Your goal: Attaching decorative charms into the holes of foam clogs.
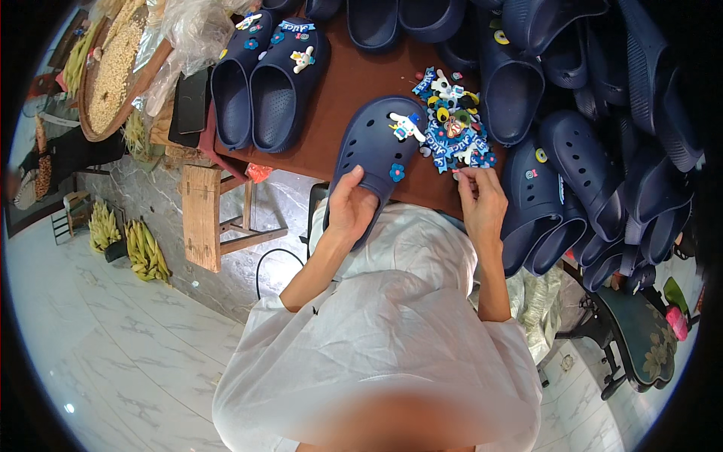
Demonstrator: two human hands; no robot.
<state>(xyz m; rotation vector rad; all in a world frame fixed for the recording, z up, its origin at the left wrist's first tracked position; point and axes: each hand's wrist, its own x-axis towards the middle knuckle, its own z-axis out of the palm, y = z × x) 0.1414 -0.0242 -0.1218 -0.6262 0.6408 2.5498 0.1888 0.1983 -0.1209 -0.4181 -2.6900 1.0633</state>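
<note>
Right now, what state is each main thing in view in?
Left hand: gripping the navy clog.
Navy clog: two charms fitted, several holes bare.
Right hand: fingertips at the charm pile, hold unclear.
Charm pile: loose, heaped on brown tabletop.
Clog pair at upper left: soles down, charms fitted.
Clog heap, right: jumbled, charms on some.
Round tray: holding pale kernels.

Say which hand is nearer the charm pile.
Right. The right hand is just below the charm pile; the left hand is farther off, to its lower left, holding a navy clog.
</note>
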